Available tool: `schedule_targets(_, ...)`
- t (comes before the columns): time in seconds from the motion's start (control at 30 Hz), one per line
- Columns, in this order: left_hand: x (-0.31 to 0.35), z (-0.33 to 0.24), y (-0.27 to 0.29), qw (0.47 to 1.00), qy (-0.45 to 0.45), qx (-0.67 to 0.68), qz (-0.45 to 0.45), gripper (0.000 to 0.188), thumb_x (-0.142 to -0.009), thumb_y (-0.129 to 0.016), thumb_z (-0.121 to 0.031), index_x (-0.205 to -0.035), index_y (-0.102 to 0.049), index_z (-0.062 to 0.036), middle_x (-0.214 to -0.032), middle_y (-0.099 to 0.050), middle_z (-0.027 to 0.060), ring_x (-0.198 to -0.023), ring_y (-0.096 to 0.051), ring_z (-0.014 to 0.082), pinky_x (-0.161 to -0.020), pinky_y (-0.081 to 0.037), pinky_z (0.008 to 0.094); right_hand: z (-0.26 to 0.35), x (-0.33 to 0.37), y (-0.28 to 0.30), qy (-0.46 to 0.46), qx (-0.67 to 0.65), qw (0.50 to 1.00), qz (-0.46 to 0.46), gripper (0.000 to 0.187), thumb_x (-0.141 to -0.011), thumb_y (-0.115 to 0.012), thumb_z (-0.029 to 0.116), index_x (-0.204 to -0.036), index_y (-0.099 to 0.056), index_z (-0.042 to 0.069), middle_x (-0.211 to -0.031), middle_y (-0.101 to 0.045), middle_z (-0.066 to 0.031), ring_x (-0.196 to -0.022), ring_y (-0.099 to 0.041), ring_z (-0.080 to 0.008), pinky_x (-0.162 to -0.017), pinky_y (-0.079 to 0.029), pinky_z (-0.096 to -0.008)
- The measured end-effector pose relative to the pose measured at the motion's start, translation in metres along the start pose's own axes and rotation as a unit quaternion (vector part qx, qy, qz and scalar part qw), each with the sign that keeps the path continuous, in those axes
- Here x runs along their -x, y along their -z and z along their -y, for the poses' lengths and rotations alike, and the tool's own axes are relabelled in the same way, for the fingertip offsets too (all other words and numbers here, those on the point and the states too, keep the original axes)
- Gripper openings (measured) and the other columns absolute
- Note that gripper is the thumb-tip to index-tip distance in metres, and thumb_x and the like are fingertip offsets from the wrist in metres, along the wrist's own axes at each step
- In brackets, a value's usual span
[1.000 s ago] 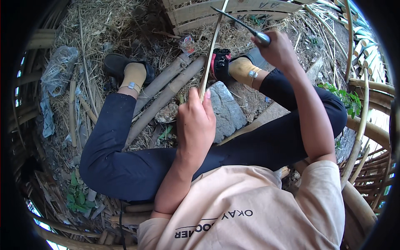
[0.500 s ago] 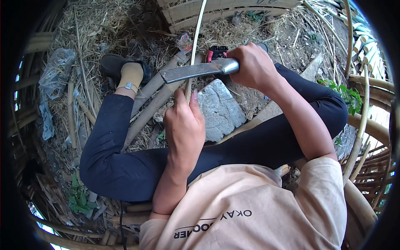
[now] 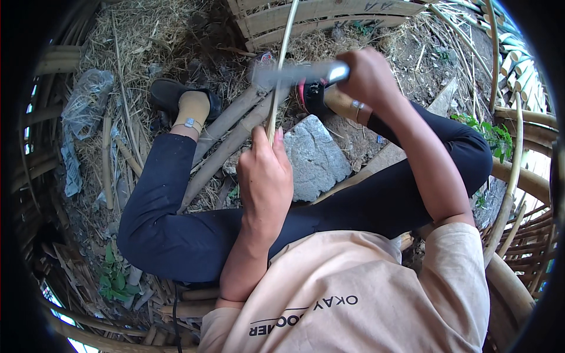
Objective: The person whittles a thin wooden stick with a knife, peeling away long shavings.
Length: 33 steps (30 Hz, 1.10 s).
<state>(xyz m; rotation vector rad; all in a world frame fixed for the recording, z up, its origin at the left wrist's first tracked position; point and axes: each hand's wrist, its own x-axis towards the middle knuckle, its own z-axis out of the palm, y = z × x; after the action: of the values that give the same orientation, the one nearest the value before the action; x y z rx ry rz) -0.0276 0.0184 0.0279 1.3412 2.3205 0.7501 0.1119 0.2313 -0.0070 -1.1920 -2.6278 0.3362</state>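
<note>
Between the thumb and fingers of my left hand (image 3: 266, 176) is the lower end of a thin, pale bamboo strip (image 3: 285, 47), which runs up past the top of the picture. My right hand (image 3: 369, 79) grips the handle end of a broad-bladed machete (image 3: 294, 74), its blade smeared by motion. The blade lies across the strip, above my left hand; whether it touches the strip I cannot tell. A grey stone (image 3: 318, 159) sits on the ground just right of my left hand.
Two bamboo poles (image 3: 226, 141) lie on the ground between my legs. A wooden slatted crate (image 3: 329, 23) stands ahead. Crumpled clear plastic (image 3: 87, 103) is at the left. Cut bamboo pieces (image 3: 521, 73) are piled at the far right, beside a leafy plant (image 3: 491, 135).
The machete has moved forward along the strip, away from my left hand, with my right hand going forward and slightly right. My left hand keeps its hold; the view has shifted a little.
</note>
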Motion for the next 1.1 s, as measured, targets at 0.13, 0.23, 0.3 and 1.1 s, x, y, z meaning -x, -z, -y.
schedule_targets(0.13,0.007,-0.008,-0.014,0.998,0.005,0.024,0.065,0.021,-0.104,-0.051,-0.019,-0.1,-0.053,0.0009,-0.065,-0.063,0.0244,-0.064,-0.067,0.0433,-0.052,-0.051,0.0514,-0.056,-0.022,0.03,-0.16,0.059,0.985,-0.023,0.025,-0.083,-0.067,0.024,-0.102,-0.078,0.011,-0.083,-0.073,-0.019,-0.081,-0.073,-0.0368,-0.078,-0.058,-0.0456)
schedule_targets(0.23,0.004,-0.007,-0.017,0.999,-0.005,0.019,0.048,0.022,-0.105,-0.051,-0.02,-0.101,-0.052,0.0015,-0.065,-0.063,0.0241,-0.064,-0.068,0.0428,-0.052,-0.051,0.0514,-0.053,-0.015,0.024,-0.162,-0.013,0.987,-0.014,0.025,-0.087,-0.069,0.03,-0.1,-0.079,0.011,-0.086,-0.074,-0.02,-0.081,-0.073,-0.0362,-0.079,-0.058,-0.0465)
schedule_targets(0.3,-0.003,-0.004,-0.014,0.999,0.016,0.031,0.021,0.022,-0.104,-0.052,-0.018,-0.097,-0.053,0.0028,-0.064,-0.062,0.0249,-0.064,-0.066,0.044,-0.054,-0.049,0.0522,-0.031,-0.007,0.017,-0.12,-0.032,0.992,0.015,0.023,-0.087,-0.07,0.027,-0.1,-0.079,0.01,-0.085,-0.074,-0.0195,-0.08,-0.073,-0.0358,-0.078,-0.058,-0.0466)
schedule_targets(1.1,-0.001,-0.002,-0.007,0.999,0.02,-0.012,0.032,0.021,-0.103,-0.053,-0.016,-0.104,-0.053,0.005,-0.069,-0.064,0.0279,-0.068,-0.067,0.0448,-0.056,-0.05,0.0527,0.014,0.004,-0.009,0.007,0.04,0.999,0.016,0.017,-0.075,-0.068,0.017,-0.085,-0.075,0.006,-0.079,-0.071,-0.0202,-0.073,-0.072,-0.0364,-0.069,-0.058,-0.0455)
